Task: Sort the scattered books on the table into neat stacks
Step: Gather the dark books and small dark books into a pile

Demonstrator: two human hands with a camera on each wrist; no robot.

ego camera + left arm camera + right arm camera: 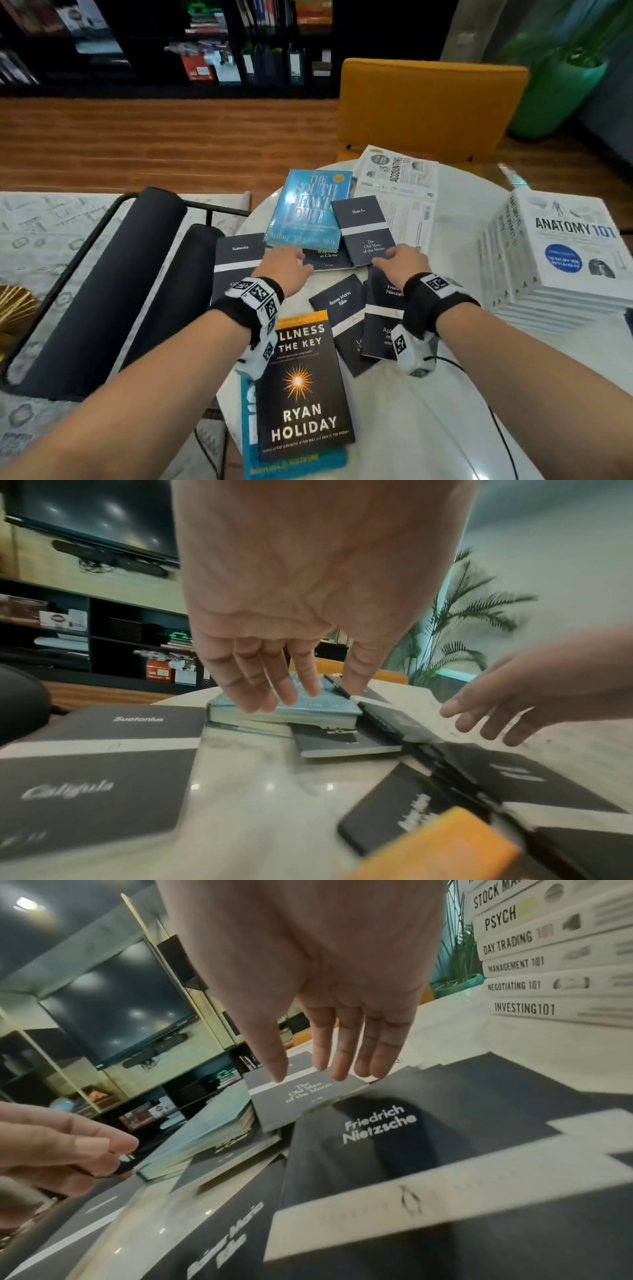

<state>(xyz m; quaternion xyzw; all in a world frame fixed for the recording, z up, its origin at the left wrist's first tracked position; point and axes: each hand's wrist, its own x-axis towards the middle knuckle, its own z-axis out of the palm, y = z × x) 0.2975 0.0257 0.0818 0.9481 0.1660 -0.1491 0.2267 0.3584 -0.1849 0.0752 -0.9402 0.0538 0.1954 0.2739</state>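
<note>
Books lie scattered on a round white table (445, 411). A blue hardback (310, 212) lies at the middle back, partly over a dark booklet "so Clever" (327, 258). My left hand (286, 265) is open, with straight fingers (267, 693) over the blue book's near edge. My right hand (399, 258) is open too, its fingertips (329, 1066) just above the near edge of the thin dark "Old Man of the Moon" (364, 233). Neither hand holds anything. Dark booklets by Suetonius (238, 263), Rilke (342, 318) and Nietzsche (383, 318) lie near my wrists.
"Stillness Is the Key" (305, 387) lies on a blue book (250, 411) at the front edge. A tall stack of white "101" books (561, 260) stands at the right, and another white one (397, 178) lies at the back. A yellow chair (428, 106) and a black chair (102, 291) flank the table.
</note>
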